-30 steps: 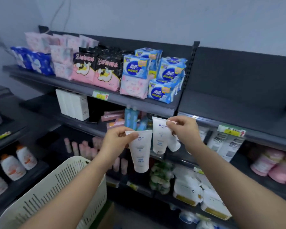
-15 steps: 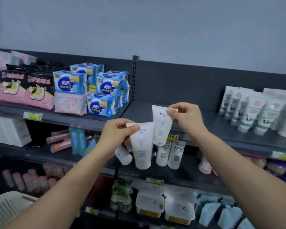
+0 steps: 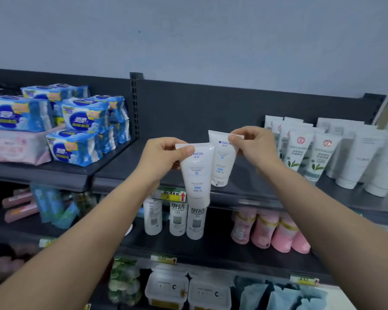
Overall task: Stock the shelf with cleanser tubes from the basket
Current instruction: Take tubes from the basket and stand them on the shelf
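Our left hand (image 3: 164,157) and right hand (image 3: 253,148), each grip pinching a tube (image 3: 196,173), have reached the bare shelf (image 3: 121,162) (basket now out of view): placing comes next.

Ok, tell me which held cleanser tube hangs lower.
The tube in the left hand: its cap drops past the shelf edge, while the tube in the right hand ends above it.

Cleanser tubes (image 3: 196,173): "MANTING"; bottom boxes (image 3: 166,287): "C".
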